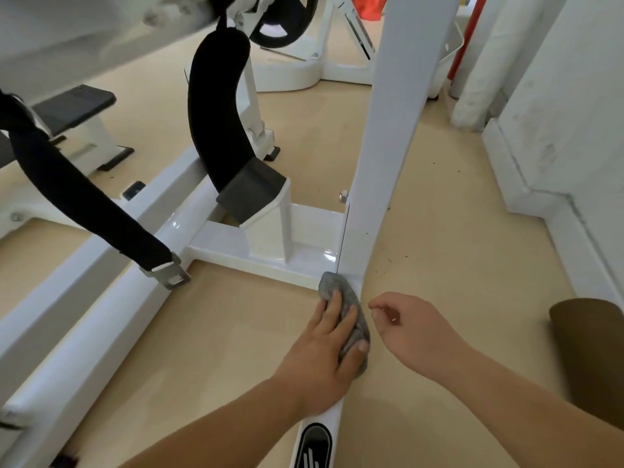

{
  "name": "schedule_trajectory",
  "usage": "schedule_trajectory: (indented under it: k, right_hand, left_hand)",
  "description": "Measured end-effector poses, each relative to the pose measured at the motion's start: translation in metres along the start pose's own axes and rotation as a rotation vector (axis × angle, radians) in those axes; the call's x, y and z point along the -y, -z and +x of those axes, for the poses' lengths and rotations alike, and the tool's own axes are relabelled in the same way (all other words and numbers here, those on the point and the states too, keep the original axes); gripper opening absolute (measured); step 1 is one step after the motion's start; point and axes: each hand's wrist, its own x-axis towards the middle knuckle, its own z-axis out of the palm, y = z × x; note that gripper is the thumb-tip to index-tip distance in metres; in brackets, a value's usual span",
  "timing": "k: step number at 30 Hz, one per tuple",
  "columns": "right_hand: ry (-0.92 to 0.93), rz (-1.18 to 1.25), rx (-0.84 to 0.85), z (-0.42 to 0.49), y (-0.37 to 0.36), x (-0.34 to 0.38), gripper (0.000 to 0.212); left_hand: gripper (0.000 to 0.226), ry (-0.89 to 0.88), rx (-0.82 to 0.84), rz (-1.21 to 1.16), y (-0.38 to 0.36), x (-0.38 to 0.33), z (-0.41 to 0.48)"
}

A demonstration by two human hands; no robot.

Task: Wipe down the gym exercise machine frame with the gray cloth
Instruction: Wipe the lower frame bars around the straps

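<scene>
**Gray cloth at the foot of the white upright**

The gray cloth (351, 298) is bunched and nubbly, draped over the floor rail (326, 417) of the white machine frame (388, 146), right where the upright meets the crossbar (270, 261). The left hand (320, 359) lies on it, fingers (332, 307) stretched over the top and thumb clamped round its right edge, grasping it against the rail. At 3 o'clock, just beside the cloth but apart, the right hand (412, 329) hovers, its fingers loosely curled and released. At 11 o'clock a curved black pad (216, 106) ends on a dark stop block (251, 194); at 9 o'clock a black strap (84, 197) with a metal buckle (169, 271) hangs across the frame. Dark specks dot the tan floor (439, 231) at 2 o'clock.
</scene>
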Motion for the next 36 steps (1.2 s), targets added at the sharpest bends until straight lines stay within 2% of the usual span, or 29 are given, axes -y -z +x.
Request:
schedule_trajectory:
  k: [3,5,7,8,10,12,16,18,21,24,27,29,32,36]
  right_hand:
    - [-0.037,0.050,0.010,0.002,-0.010,-0.010,0.023]
    - [-0.054,0.051,0.035,0.003,-0.018,-0.012,0.018]
    - [-0.045,0.066,0.076,0.006,-0.023,-0.013,0.017]
    - [-0.029,0.070,0.114,0.008,-0.026,-0.014,0.025]
    - [0.013,0.032,0.189,0.010,-0.030,-0.013,0.044]
    - [0.063,-0.030,0.190,0.012,-0.032,-0.014,0.049]
    - [0.180,-0.250,0.178,0.013,-0.027,-0.020,0.052]
    - [0.259,-0.350,0.165,0.013,-0.027,-0.020,0.055]
    - [0.261,-0.415,0.158,0.010,-0.036,-0.019,0.067]
    - [0.234,-0.423,0.156,0.004,-0.047,-0.020,0.074]
    - [0.225,-0.433,0.130,0.005,-0.051,-0.022,0.074]
    - [0.227,-0.454,0.143,0.006,-0.049,-0.021,0.074]
    - [0.200,-0.448,0.167,0.008,-0.047,-0.019,0.072]
    - [0.105,-0.295,0.119,-0.003,-0.057,-0.014,0.069]
  left_hand:
    - [0.066,0.064,-0.065,0.007,-0.012,-0.004,0.002]
    - [0.069,0.146,-0.162,-0.011,-0.027,-0.004,-0.015]
    - [0.075,0.192,-0.227,-0.093,-0.040,-0.001,-0.034]
    - [0.074,0.212,-0.233,-0.146,-0.042,0.003,-0.035]
    - [0.052,0.285,-0.213,-0.275,-0.034,0.011,-0.021]
    - [0.030,0.338,-0.156,-0.345,-0.017,0.018,0.013]
    - [0.033,0.378,-0.067,-0.484,-0.002,0.023,0.052]
    - [0.032,0.372,-0.122,-0.619,-0.011,0.021,0.030]
    - [0.033,0.352,-0.172,-0.675,-0.028,0.016,-0.029]
    - [0.031,0.393,-0.136,-0.714,-0.031,0.014,-0.052]
    - [0.023,0.389,-0.028,-0.751,-0.015,0.018,-0.022]
    - [0.032,0.414,0.010,-0.760,-0.001,0.014,0.001]
    - [0.033,0.431,-0.070,-0.819,-0.005,0.005,-0.007]
    - [0.027,0.482,-0.131,-0.848,-0.030,0.000,-0.088]
